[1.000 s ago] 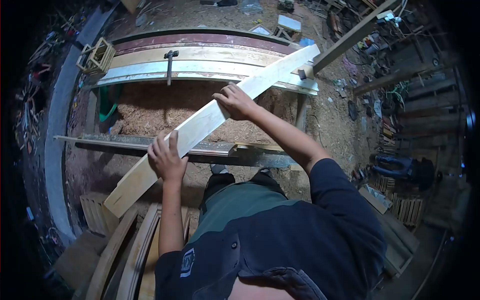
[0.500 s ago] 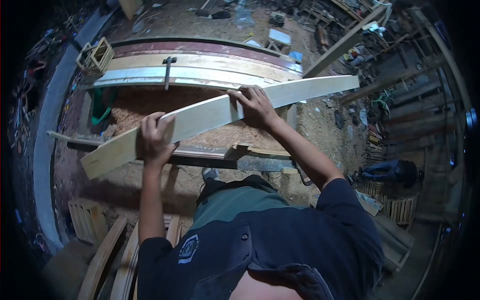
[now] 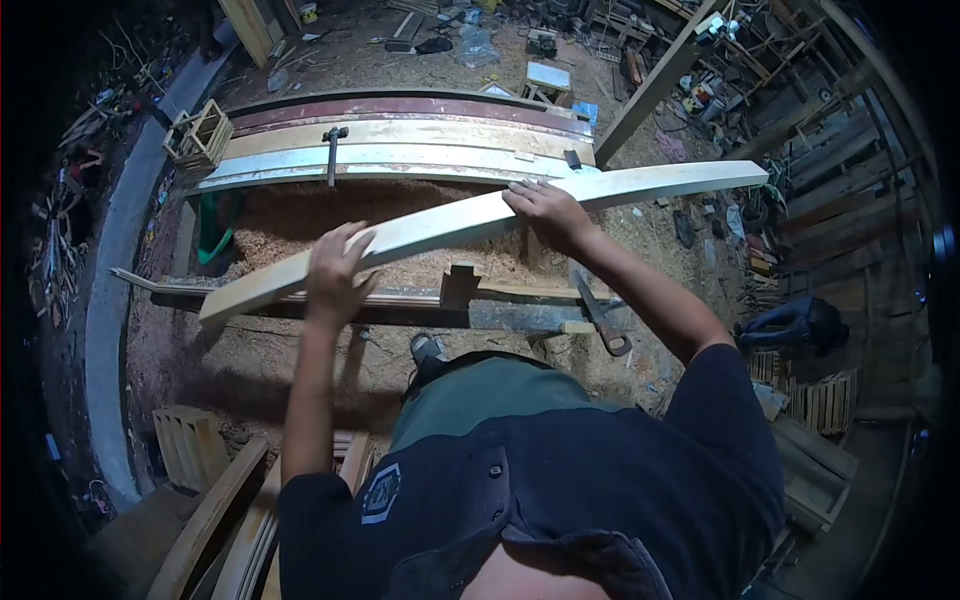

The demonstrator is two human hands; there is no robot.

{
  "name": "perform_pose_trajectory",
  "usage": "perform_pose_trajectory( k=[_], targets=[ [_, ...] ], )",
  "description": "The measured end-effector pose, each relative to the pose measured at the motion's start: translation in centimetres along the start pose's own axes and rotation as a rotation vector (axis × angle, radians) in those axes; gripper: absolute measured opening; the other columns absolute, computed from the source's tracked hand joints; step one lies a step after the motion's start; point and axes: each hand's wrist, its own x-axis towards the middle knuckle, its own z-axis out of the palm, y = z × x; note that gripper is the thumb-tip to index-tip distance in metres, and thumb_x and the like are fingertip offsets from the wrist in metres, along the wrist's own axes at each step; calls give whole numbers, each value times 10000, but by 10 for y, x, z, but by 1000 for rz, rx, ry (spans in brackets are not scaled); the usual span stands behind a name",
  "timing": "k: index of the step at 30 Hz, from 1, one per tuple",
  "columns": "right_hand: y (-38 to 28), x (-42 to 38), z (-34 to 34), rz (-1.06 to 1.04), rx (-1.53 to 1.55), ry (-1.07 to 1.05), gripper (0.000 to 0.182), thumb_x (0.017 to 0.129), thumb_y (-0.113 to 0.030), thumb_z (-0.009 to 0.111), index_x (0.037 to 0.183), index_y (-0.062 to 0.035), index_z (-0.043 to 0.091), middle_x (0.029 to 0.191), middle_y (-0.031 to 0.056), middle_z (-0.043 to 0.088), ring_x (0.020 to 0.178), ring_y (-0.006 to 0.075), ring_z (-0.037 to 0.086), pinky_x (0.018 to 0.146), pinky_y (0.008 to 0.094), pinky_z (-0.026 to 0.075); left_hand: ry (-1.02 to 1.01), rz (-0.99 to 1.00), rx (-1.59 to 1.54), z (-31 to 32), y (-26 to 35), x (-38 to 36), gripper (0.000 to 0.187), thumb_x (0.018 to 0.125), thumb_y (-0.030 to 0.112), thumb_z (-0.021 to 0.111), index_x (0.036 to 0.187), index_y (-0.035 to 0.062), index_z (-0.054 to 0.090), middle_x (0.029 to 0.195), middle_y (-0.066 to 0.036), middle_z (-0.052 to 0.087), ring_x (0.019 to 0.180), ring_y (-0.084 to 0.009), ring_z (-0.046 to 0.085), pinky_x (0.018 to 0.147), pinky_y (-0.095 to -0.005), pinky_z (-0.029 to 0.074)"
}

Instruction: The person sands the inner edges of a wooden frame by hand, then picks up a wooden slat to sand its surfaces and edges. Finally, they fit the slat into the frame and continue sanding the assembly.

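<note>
A long pale wooden board [image 3: 440, 225] is held slantwise in front of me, its right end higher than its left. My left hand [image 3: 338, 278] grips it toward the left end, with fingers over the upper edge. Closer to the middle, my right hand [image 3: 552, 214] is closed on the same board, and its fingertips show at the far edge. Below the board lies a workbench frame [image 3: 400, 312] with a notched wood block [image 3: 460, 287]. A handsaw [image 3: 603, 318] rests at the bench's right end, near my right forearm.
Behind the board, a hammer [image 3: 333, 158] lies on a bench of planks [image 3: 420, 132], beside a small wooden crate [image 3: 200, 133]. Wood shavings [image 3: 290, 225] fill the gap between. A post [image 3: 655, 90] rises at right; another person [image 3: 800, 325] bends over far right. Curved wood pieces [image 3: 215, 510] stand lower left.
The board has shifted right and rolled, so its narrow edge shows more. Both hands moved right with it, still gripping. The handsaw has come into fuller view.
</note>
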Motion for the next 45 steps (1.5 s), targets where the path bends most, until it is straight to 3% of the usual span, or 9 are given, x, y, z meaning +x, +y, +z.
perform_pose_trajectory(
  k=[4, 7, 12, 14, 17, 28, 33, 41, 45],
  targets=[
    [-28, 1, -28, 2, 145, 20, 296, 939, -34, 645, 1228, -60, 707, 1176, 145, 783, 1082, 332, 772, 857, 448, 640, 81, 40, -45, 38, 81, 36, 799, 659, 153, 979, 1390, 81, 665, 1416, -130, 681, 1341, -350, 626, 1167, -492, 483],
    [-50, -8, -36, 68, 210, -120, 316, 944, -54, 665, 1255, -76, 717, 1162, 129, 797, 1036, 325, 787, 832, 453, 649, 84, 29, -30, 81, 86, 35, 488, 782, 261, 925, 1208, 104, 747, 1183, -70, 799, 1096, -296, 753, 955, -457, 571],
    [-64, -29, -54, 60, 186, -106, 284, 954, -95, 699, 1238, -106, 713, 1078, 106, 801, 930, 323, 791, 787, 445, 644, 202, 159, 18, 66, 95, 20, 353, 798, 193, 848, 1137, 132, 773, 1059, -59, 810, 973, -265, 777, 841, -433, 593],
    [-64, -38, -74, 22, 203, -39, 287, 948, -111, 728, 1236, -117, 714, 1061, 103, 804, 915, 323, 793, 776, 438, 645, 187, 190, 10, 44, 107, 24, 355, 848, 341, 898, 1109, 124, 793, 1051, -45, 823, 951, -261, 790, 829, -417, 609],
    [-50, -57, -120, -4, 77, 70, 373, 931, -340, 826, 1164, -81, 694, 929, 105, 764, 840, 297, 781, 730, 422, 629, 117, 173, -4, 16, 113, 34, 357, 826, 359, 920, 1072, 132, 797, 1014, -55, 819, 922, -266, 794, 806, -401, 621],
    [-77, -83, -77, 191, 300, 5, 356, 879, -329, 881, 1050, -88, 682, 936, 147, 747, 853, 386, 751, 725, 471, 606, -195, 171, -47, -17, 52, 23, 331, 752, 171, 867, 1065, 129, 770, 958, -101, 799, 900, -334, 780, 774, -442, 635],
    [-105, -33, -94, 247, 394, -60, 348, 908, -301, 844, 958, -69, 589, 865, 157, 682, 843, 414, 714, 707, 500, 566, -198, 160, 7, -66, 21, 33, 433, 787, 380, 948, 1086, 116, 779, 999, -106, 808, 936, -338, 780, 770, -433, 629],
    [-193, 63, -37, 232, 320, 31, 367, 904, -338, 847, 1094, -81, 667, 913, 157, 708, 871, 431, 708, 721, 522, 545, -293, 153, -37, -97, -121, -5, 447, 760, 189, 907, 1173, 128, 749, 1117, -118, 805, 1027, -360, 771, 875, -462, 620],
    [-241, 117, -15, 291, 298, -37, 309, 906, -301, 827, 960, -69, 631, 887, 182, 667, 867, 437, 701, 734, 515, 550, -281, 155, 180, -118, -165, -38, 452, 760, 195, 903, 1169, 153, 716, 1005, -64, 741, 1036, -258, 734, 967, -417, 532]
  ],
)
